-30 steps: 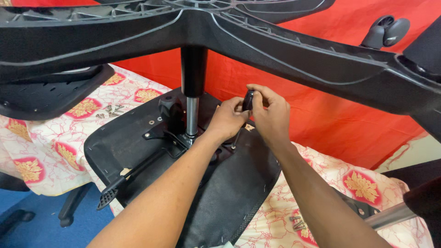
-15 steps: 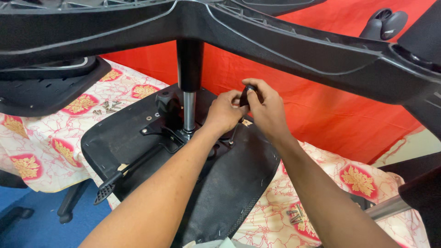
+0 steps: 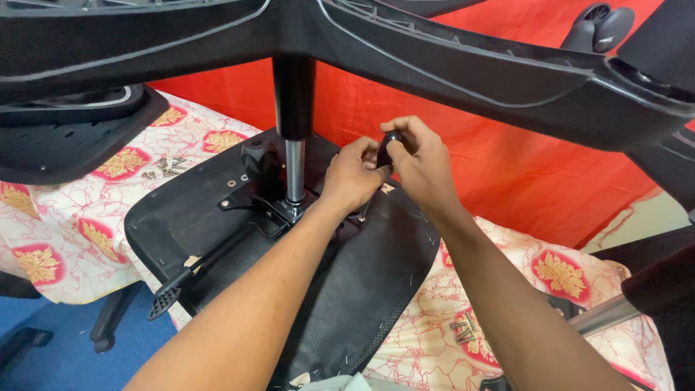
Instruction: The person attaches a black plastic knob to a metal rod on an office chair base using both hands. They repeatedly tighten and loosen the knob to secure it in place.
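Head view shows our hands meeting on a small black knob (image 3: 391, 147), which sits just right of the steel column (image 3: 295, 171) and above the upturned chair seat (image 3: 362, 289). Our right hand (image 3: 422, 161) curls its fingers over the knob from the far side, closed around it; our left hand (image 3: 352, 176) pinches it from the near side with fingers bent shut on it. Below the knob the column stands upright from the mechanism plate on the seat's underside. A black lever (image 3: 199, 271) runs from the column's foot toward the lower left. Left of the column, loose screws (image 3: 165, 167) lie on the patterned cloth (image 3: 58, 217) covering the worktop. Above the column spreads the black star base (image 3: 470, 65), with a caster (image 3: 601, 25) at upper right.
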